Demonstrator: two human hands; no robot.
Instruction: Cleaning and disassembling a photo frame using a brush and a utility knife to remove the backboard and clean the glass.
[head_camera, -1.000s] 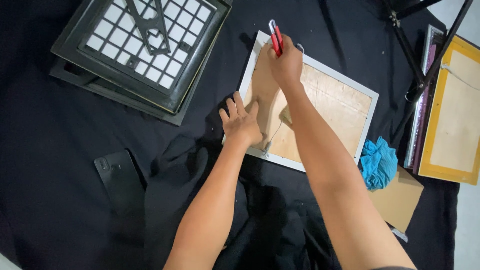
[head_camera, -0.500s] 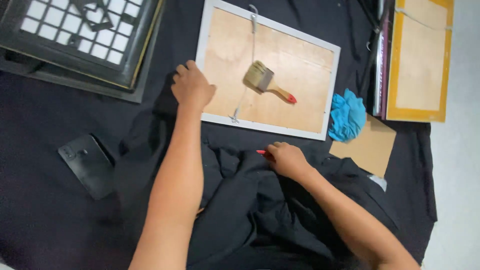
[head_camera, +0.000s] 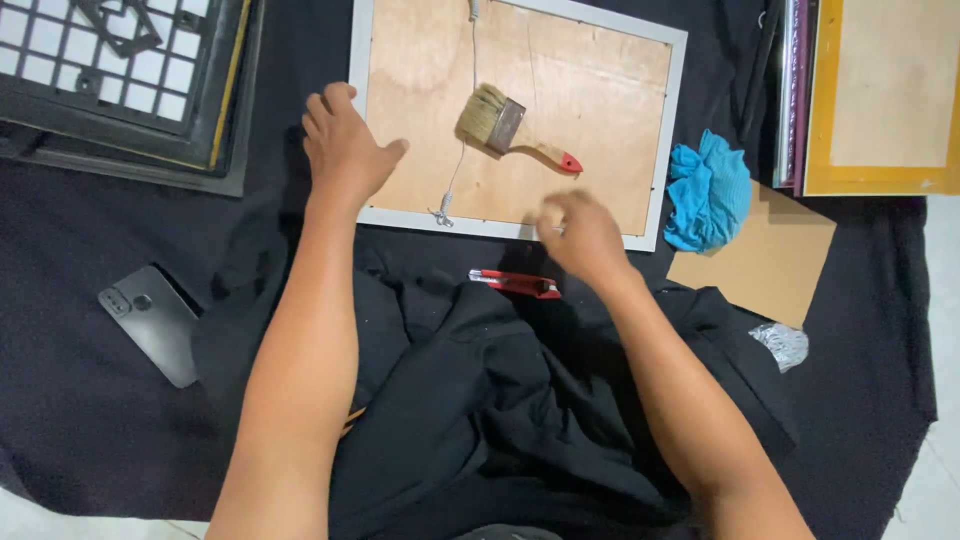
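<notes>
plywood-backed frame (head_camera: 380, 215) face down on black cloth (head_camera: 90, 400), left hand (head_camera: 343, 150) open on its left edge, right hand (head_camera: 580, 232) blurred at bottom edge, grip unclear, brush (head_camera: 510, 128) on backing, red cutter (head_camera: 518, 284) just below

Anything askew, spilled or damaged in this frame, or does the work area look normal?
Nothing is spilled or visibly broken. The hanging wire on the frame's wooden back is slack, running under the paintbrush lying there. The black cloth is bunched up near the red cutter. The right hand is motion-blurred.
</notes>
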